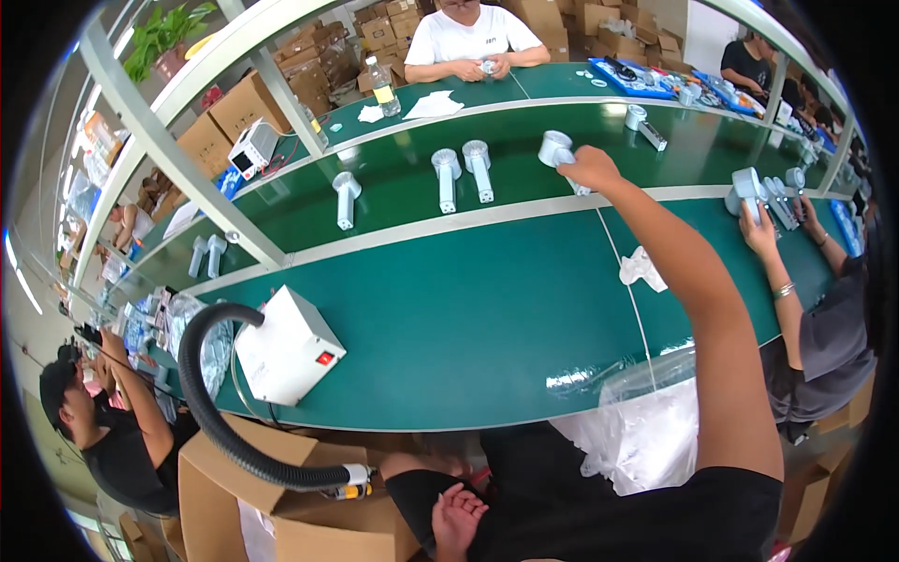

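Observation:
My right arm is stretched across the bench to the dark green strip at its middle. There my right hand is closed round the handle of a pale handheld fan, whose round head points up and left. My left hand rests low at my body, palm up, its loosely bent fingers apart and nothing seen in it. Left of the held fan, two similar fans lie side by side on the strip. Another fan lies farther left, and one with a dark handle is to the right.
A white box-shaped machine with a black corrugated hose stands at left, above an open cardboard box. Crumpled white paper lies right of centre. A co-worker at right handles fans; others sit opposite and at left. Metal posts frame the bench.

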Available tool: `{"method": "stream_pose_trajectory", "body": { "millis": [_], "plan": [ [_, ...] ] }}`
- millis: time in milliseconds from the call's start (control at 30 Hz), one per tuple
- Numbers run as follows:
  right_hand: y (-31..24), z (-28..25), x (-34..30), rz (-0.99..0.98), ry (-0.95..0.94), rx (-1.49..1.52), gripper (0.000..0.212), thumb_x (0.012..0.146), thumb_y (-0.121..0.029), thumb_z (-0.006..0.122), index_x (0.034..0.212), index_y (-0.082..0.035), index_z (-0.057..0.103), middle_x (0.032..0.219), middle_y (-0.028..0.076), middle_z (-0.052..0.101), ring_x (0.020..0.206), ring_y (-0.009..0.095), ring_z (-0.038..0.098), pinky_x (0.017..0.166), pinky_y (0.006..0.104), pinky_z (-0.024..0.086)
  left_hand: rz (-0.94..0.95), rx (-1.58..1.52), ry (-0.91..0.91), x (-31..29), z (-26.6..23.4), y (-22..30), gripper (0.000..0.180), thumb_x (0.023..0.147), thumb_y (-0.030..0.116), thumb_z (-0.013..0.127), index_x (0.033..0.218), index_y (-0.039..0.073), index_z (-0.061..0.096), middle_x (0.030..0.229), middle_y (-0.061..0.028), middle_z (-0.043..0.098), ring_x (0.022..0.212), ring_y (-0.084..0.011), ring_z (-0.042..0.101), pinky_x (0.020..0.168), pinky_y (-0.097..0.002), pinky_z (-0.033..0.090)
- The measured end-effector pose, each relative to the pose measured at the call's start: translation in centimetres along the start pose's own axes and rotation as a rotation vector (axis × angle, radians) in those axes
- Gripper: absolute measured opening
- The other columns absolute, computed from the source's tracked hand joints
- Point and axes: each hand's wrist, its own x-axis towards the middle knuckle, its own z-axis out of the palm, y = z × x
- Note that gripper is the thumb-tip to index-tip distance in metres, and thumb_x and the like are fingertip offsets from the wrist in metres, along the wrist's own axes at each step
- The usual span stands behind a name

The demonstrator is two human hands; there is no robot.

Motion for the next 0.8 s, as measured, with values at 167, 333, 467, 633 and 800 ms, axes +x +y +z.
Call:
{"method": "stream_pose_trajectory", "body": {
  "millis": [167,333,467,633,800],
  "plan": [
    [-4.1,4.3,5.7,0.16,0.025,-0.072,0.034,0.077,-0.031,0.063,0.101,-0.009,0.071,0.103,0.013,0.07,0.098,0.031,0.068,0.081,0.0405,0.054,-0.069,0.014,-0.074,2.2,1.4,0.1,0.049,0.101,0.042,0.044,0.133,0.006,0.053,0.107,-0.0123,0.067,0.095,-0.0285,0.065,0.088,-0.0481,0.053],
    [-5.8,10.1,7.1,0.115,0.113,-0.147,0.029,0.084,-0.027,0.061,0.105,-0.008,0.069,0.109,0.012,0.068,0.103,0.03,0.066,0.085,0.0401,0.054,-0.093,0.031,-0.061,2.9,2.2,0.4,0.049,0.101,0.042,0.042,0.133,0.006,0.052,0.11,-0.0117,0.067,0.099,-0.0298,0.065,0.089,-0.0481,0.054],
    [-4.0,10.5,7.0,0.103,0.121,-0.032,0.037,0.085,-0.036,0.064,0.105,-0.005,0.066,0.112,0.016,0.065,0.106,0.031,0.064,0.088,0.0418,0.053,-0.101,0.061,-0.08,4.3,3.5,0.2,0.048,0.101,0.042,0.042,0.133,0.006,0.05,0.11,-0.0121,0.066,0.1,-0.03,0.065,0.089,-0.0476,0.054],
    [-2.5,3.2,7.6,0.161,-0.369,0.248,0.096,0.074,-0.065,0.064,0.133,0.008,0.046,0.126,0.025,0.058,0.113,0.034,0.06,0.094,0.0431,0.049,-0.189,0.178,-0.106,5.2,6.0,-0.5,0.047,0.1,0.041,0.045,0.131,0.007,0.051,0.108,-0.011,0.066,0.099,-0.0283,0.065,0.089,-0.0448,0.053],
    [5.8,-2.5,1.8,-0.306,-0.266,-0.176,0.07,0.085,-0.051,0.061,0.138,-0.007,0.049,0.128,0.016,0.059,0.114,0.031,0.058,0.095,0.0413,0.046,-0.175,0.196,-0.118,4.5,4.1,-0.8,0.043,0.099,0.038,0.048,0.128,0.006,0.053,0.105,-0.0104,0.067,0.097,-0.027,0.065,0.088,-0.044,0.053]
  ]
}}
